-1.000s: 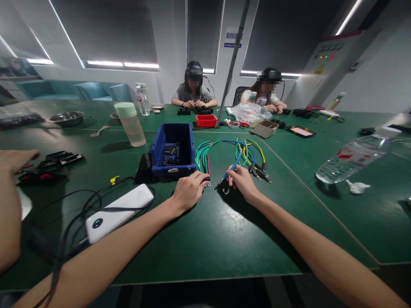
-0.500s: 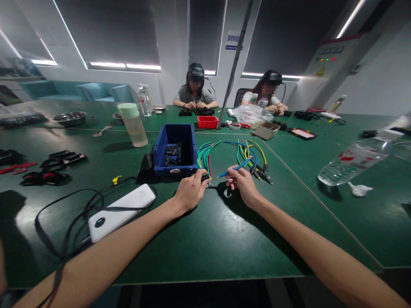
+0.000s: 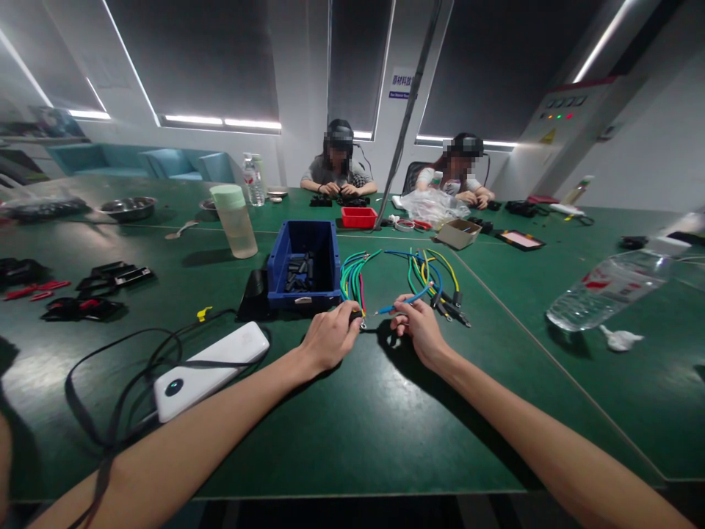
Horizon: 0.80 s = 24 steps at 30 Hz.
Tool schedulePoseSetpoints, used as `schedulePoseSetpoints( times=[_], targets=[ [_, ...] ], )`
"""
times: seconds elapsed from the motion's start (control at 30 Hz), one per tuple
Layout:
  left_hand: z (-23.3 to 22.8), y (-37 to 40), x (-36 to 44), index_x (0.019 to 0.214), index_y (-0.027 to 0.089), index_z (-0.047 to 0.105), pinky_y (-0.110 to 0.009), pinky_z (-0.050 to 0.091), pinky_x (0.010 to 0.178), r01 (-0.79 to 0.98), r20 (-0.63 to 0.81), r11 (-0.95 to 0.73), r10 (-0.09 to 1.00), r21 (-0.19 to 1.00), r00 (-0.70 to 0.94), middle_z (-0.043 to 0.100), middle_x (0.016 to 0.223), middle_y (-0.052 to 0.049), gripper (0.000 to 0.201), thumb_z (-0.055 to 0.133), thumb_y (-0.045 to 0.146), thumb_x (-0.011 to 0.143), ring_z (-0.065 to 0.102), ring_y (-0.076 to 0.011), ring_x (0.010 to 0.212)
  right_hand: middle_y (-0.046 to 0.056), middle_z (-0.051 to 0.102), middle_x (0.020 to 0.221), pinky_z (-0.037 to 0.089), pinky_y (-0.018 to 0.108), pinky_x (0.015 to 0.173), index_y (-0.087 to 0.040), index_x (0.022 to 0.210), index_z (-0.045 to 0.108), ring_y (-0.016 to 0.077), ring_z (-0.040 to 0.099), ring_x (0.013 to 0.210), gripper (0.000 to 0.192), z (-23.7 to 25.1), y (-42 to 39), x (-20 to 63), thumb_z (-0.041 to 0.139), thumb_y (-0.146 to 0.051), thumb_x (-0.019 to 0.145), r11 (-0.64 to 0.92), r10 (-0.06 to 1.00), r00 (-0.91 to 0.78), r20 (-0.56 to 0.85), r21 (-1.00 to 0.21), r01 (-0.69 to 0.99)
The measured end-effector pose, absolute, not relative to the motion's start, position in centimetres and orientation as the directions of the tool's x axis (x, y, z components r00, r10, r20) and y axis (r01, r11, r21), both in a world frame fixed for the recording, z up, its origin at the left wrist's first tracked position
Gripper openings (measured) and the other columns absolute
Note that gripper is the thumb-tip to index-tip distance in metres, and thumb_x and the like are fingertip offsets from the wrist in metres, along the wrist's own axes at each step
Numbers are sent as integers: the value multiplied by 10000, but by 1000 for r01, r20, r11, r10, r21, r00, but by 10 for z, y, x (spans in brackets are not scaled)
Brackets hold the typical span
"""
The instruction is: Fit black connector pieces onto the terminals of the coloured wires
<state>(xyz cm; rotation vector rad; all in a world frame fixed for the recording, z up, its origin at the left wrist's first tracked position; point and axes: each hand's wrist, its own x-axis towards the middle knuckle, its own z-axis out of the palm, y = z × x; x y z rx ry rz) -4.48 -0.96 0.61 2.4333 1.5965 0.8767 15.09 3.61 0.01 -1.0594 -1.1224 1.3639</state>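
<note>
My left hand (image 3: 330,338) rests on the green table (image 3: 341,411), its fingers closed on the black end of a bundle of green, red and yellow wires (image 3: 352,275). My right hand (image 3: 421,327) pinches a blue wire (image 3: 405,301) near its bare tip, which points toward the left hand. A second loose bunch of blue, yellow and green wires (image 3: 432,279) with black end caps lies just beyond the right hand. A blue bin (image 3: 302,268) with several small black parts stands beyond the left hand.
A white power bank (image 3: 212,369) with black cables lies at the left. A green-lidded tumbler (image 3: 236,220), a lying water bottle (image 3: 606,286), a red tray (image 3: 358,216) and a cardboard box (image 3: 458,233) stand around. Two people work at the far side.
My right hand has drawn the blue wire's tip leftward toward my left hand. A forearm at the far left edge has left the view, and the view has tilted slightly.
</note>
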Motion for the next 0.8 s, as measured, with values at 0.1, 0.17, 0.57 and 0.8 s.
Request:
schedulePoseSetpoints(
  times=[0.1, 0.17, 0.57, 0.8],
  targets=[
    [6, -9, -45, 1059, 199, 484, -292, 469, 734, 809, 400, -437, 873, 393, 278, 646, 957, -36, 183, 381, 276, 928, 633, -183, 844, -30, 599, 699, 382, 164, 372, -205, 911, 485, 94, 572, 476, 330, 1, 36, 151, 682, -306, 666, -32, 998, -56, -22, -983, -181],
    [5, -8, -45, 1061, 200, 493, -295, 469, 758, 805, 397, -433, 877, 406, 271, 644, 967, -35, 187, 389, 273, 924, 628, -183, 866, -35, 598, 702, 382, 164, 374, -207, 918, 483, 95, 575, 481, 357, 1, 36, 151, 699, -302, 649, -24, 999, -48, -15, -982, -186],
    [0, -3, -49, 1027, 200, 526, -291, 467, 794, 743, 427, -438, 875, 505, 226, 646, 961, -31, 177, 417, 289, 919, 620, -176, 875, -20, 605, 702, 384, 155, 374, -187, 880, 503, 75, 560, 466, 366, 5, 33, 148, 738, -338, 643, -21, 999, -34, -16, -984, -178],
    [3, -2, -50, 1009, 198, 538, -291, 460, 795, 707, 434, -446, 875, 549, 215, 651, 963, -28, 163, 414, 266, 926, 615, -173, 890, -4, 630, 721, 382, 156, 378, -187, 883, 513, 71, 549, 462, 369, 6, 31, 147, 741, -361, 652, -9, 1000, -28, -5, -987, -160]
  ],
)
